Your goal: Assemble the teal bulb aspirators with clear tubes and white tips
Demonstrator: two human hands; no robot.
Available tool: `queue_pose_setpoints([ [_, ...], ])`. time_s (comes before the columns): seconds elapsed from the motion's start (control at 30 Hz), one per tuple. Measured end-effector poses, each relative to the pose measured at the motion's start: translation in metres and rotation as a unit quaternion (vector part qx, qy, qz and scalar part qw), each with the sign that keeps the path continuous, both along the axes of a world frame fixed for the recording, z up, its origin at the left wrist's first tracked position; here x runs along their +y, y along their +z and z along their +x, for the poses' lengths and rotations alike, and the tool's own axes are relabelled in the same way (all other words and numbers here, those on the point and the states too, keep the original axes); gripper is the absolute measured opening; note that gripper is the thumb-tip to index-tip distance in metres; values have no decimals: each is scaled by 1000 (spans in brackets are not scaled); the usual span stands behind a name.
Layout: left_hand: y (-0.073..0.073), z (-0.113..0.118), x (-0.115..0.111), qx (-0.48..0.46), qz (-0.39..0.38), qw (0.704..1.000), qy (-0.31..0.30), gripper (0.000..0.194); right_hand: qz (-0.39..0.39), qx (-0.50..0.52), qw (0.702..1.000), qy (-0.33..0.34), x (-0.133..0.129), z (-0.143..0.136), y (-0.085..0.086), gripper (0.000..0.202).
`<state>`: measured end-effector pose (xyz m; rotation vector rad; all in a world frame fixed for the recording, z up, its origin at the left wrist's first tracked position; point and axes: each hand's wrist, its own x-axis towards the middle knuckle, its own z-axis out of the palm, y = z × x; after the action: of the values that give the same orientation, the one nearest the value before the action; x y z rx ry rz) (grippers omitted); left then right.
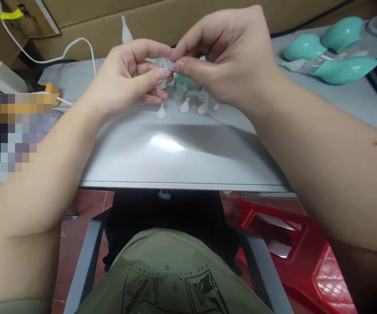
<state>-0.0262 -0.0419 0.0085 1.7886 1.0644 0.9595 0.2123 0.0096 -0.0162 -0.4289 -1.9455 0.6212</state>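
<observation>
My left hand (129,78) is closed around a clear plastic fitting (164,65) with a round cup-like top, raised above the table. My right hand (212,56) pinches with thumb and forefinger at the fitting's right side, on a small translucent piece (171,67) mostly hidden by the fingertips. Below the hands, white funnel-shaped pieces (161,111) stand on the table, along with a small white piece (216,107). Other clear plastic fittings (180,89) are behind them, near a teal part largely covered by my hands.
Teal teardrop-shaped shells (341,69) lie on the right of the grey table (188,161). A white long-necked piece (126,32) stands at the back by the cardboard (86,22). White charger (5,78) and cables are left. A red plastic stool (306,261) is below right.
</observation>
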Motion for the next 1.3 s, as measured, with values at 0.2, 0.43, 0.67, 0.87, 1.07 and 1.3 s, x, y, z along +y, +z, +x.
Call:
queue_pose_setpoints([
  [0.2, -1, 2, 0, -14, 1, 1000, 16, 32, 26, -14, 1000, -11, 2, 0, -5, 14],
  [0.43, 1, 3, -3, 15, 3, 999, 28, 35, 21, -31, 999, -37, 0, 0, -4, 11],
  [0.67, 0, 2, -2, -7, 7, 1000, -1, 29, 48, -41, 996, -62, 0, -3, -3, 11],
  [0.87, 0, 1, -3, 12, 24, 1000, 4, 26, 51, -48, 994, -82, -3, -3, -5, 12],
  [1.07, -3, 2, 0, -20, 41, 999, -13, 26, 62, -14, 997, -42, 1, -2, -6, 12],
  [1.3, -28, -3, 24, -150, 75, 983, -70, 25, 85, -47, 995, -7, 17, 2, -4, 5],
])
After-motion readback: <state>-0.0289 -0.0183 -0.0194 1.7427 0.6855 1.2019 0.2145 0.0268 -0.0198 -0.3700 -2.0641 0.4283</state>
